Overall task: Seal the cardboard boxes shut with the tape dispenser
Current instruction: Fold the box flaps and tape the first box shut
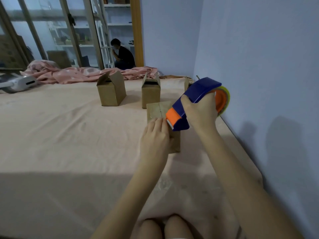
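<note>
right hand (201, 112) gripping blue tape dispenser (193, 100), fingers curled round it, orange nose at taped cardboard box (158, 110) on bed (69, 135). left hand (155, 135) fingers together, pressing box top.

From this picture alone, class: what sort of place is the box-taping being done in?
Probably a bedroom rather than a workshop: the cardboard boxes stand on a pink bedsheet, a rumpled pink blanket lies at the far edge, and glass doors open onto shelves.

A wide bed (69, 135) in a peach sheet fills the room. A pale blue wall (259, 49) runs along the right. At the far end lie a rumpled pink blanket (72, 75), glass doors (51, 31) and white shelves (119, 25).
</note>
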The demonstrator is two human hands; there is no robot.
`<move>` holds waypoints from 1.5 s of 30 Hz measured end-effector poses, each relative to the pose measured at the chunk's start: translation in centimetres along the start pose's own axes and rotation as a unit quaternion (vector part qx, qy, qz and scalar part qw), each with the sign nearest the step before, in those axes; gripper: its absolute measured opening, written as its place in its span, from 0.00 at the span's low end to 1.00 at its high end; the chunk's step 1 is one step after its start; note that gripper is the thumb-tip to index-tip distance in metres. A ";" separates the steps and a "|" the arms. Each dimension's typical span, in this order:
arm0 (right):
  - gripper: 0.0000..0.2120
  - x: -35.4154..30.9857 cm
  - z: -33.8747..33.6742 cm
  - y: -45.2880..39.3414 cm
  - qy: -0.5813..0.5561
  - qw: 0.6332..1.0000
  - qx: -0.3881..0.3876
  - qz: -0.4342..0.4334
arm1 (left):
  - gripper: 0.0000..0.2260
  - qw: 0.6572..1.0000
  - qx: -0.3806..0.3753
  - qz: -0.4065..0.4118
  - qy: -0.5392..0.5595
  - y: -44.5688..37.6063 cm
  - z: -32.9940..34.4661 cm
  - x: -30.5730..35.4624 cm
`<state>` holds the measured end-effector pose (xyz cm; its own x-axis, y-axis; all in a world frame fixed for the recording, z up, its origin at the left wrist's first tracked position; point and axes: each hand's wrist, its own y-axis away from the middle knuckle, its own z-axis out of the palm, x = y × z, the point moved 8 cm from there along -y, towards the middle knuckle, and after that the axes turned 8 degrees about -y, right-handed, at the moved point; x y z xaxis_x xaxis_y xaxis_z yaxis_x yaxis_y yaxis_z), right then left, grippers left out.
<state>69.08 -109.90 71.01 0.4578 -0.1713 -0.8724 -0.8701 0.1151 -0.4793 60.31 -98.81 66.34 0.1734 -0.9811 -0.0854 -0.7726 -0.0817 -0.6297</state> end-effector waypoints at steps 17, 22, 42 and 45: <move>0.17 4.5 -1.4 1.1 -0.237 0.963 0.098 0.084 | 0.19 0.992 0.070 0.070 -0.076 0.2 -0.2 -0.7; 0.11 4.7 -6.8 -1.5 -0.266 0.942 0.186 0.090 | 0.18 0.993 0.072 0.064 -0.065 0.0 0.1 -0.8; 0.14 4.8 -1.3 -0.2 0.094 0.992 0.042 -0.070 | 0.15 0.997 0.074 -0.012 0.023 -0.9 -0.3 -1.8; 0.14 4.9 0.2 -0.2 0.124 0.990 0.037 -0.063 | 0.13 0.995 0.093 -0.022 0.028 -0.8 -0.5 -1.8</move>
<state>71.54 -110.52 66.78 0.4947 -0.4218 -0.7599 -0.7891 0.1483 -0.5961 60.32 -97.07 67.41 0.1674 -0.9858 -0.0148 -0.6378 -0.0969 -0.7641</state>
